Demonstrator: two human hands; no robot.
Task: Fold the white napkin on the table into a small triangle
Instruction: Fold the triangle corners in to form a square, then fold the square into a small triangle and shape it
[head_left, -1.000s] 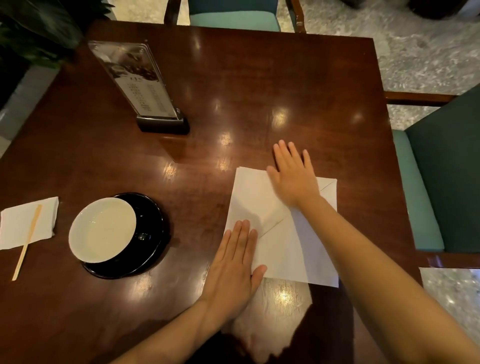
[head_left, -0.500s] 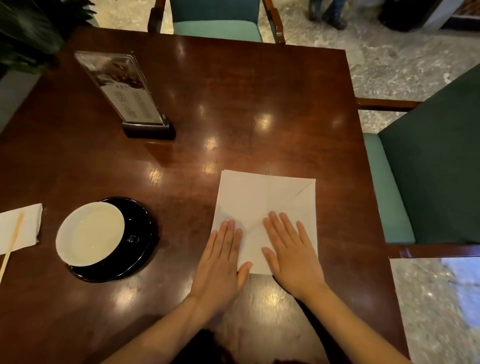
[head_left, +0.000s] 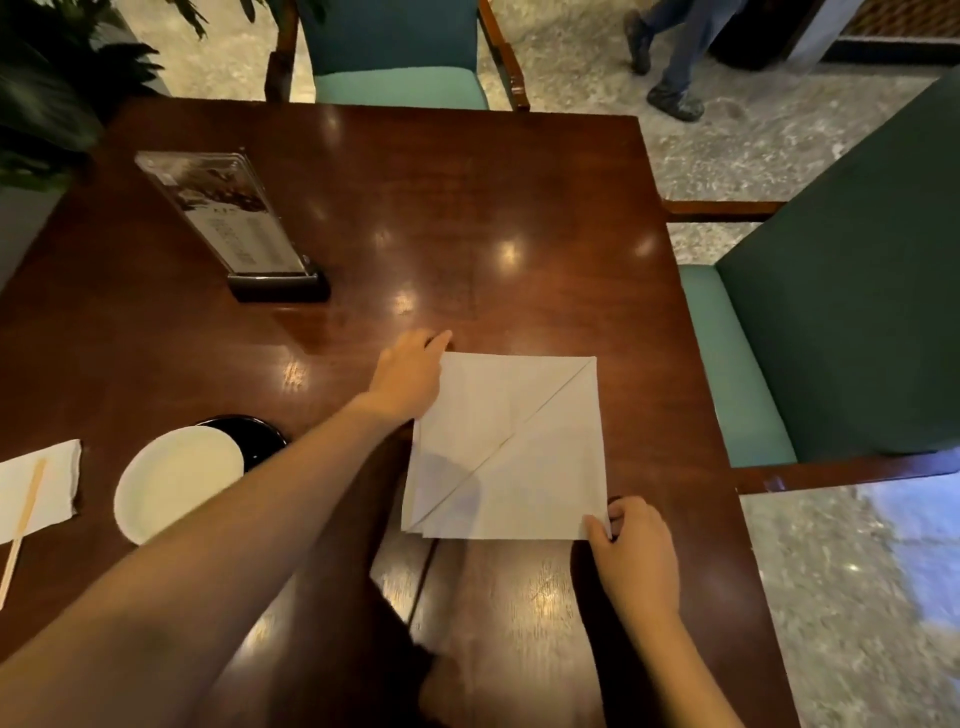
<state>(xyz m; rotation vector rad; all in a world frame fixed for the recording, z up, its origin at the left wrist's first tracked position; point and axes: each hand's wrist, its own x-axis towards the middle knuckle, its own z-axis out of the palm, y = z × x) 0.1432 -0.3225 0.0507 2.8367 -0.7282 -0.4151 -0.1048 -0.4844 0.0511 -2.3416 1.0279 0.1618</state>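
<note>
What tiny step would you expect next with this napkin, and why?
Probably lifting the near-right corner over to the far-left one. The white napkin lies square with a diagonal crease between the other two corners; the right hand pinches the near-right corner, the left hand sits at the far-left.

Left hand, right hand on napkin

My worktop carries two napkins, one menu stand, one white dish, one black saucer, one stirrer. Two chairs alongside.
</note>
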